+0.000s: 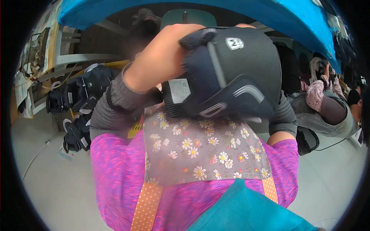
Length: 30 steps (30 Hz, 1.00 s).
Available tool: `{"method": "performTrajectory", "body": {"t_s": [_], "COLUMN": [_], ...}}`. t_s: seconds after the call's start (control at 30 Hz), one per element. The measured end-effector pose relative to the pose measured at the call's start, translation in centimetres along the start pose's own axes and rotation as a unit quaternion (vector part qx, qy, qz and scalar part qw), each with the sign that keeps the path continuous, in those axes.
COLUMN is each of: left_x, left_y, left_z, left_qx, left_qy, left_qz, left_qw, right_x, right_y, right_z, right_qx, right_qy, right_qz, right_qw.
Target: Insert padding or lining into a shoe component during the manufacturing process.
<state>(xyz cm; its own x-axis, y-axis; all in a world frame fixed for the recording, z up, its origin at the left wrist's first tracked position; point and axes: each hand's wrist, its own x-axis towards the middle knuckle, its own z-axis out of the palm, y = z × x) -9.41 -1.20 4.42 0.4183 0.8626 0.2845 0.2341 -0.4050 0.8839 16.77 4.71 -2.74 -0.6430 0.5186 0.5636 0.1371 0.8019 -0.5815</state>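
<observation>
A black bag (246, 61) with a small white badge, curved pale stripes and a white label on its side is held up in front of my chest. My left hand (163, 54) is closed round its upper left edge, the fingertips out of sight behind it. Of my right hand (246, 25), only a bit of skin shows over the bag's far edge, where it grips from behind; the rest is hidden. The bag's left side is smeared by motion. Below it lies my grey flowered apron (208, 154).
Several black bags (90, 86) with tags are piled at the left, near a cluttered table (42, 57). A blue cloth-covered surface (246, 5) spans the far side, with a green stool (189, 17) by it. Another person (323, 111) sits at the right, near a black bag (307, 140).
</observation>
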Motion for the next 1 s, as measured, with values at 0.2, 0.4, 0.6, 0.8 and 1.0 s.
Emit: {"method": "performTrajectory", "body": {"t_s": [0.2, 0.4, 0.6, 0.8, 1.0], "left_x": [0.6, 0.2, 0.0, 1.1, 1.0], "left_y": [-1.0, -1.0, 0.7, 2.1, 0.6], "left_z": [1.7, 3.3, 5.8, 3.3, 2.4], "left_qx": [0.086, 0.142, 0.213, 0.167, 0.209], "left_qy": [-0.005, 0.002, -0.04, 0.054, 0.015], "left_qz": [-0.07, -0.015, 0.064, -0.117, -0.122], "left_qw": [0.994, 0.99, 0.974, 0.977, 0.97], "right_x": [3.4, 4.1, 3.5, 0.9, 0.2], "right_y": [-2.3, -0.4, 0.5, -0.5, -0.9], "right_z": [0.3, 0.5, 1.7, 1.6, 2.5], "right_qx": [0.188, 0.328, 0.602, 0.464, 0.368], "right_qy": [0.211, 0.175, -0.041, 0.103, 0.147], "right_qz": [0.018, -0.131, 0.154, 0.109, 0.12], "right_qw": [0.959, 0.919, 0.783, 0.873, 0.91]}}
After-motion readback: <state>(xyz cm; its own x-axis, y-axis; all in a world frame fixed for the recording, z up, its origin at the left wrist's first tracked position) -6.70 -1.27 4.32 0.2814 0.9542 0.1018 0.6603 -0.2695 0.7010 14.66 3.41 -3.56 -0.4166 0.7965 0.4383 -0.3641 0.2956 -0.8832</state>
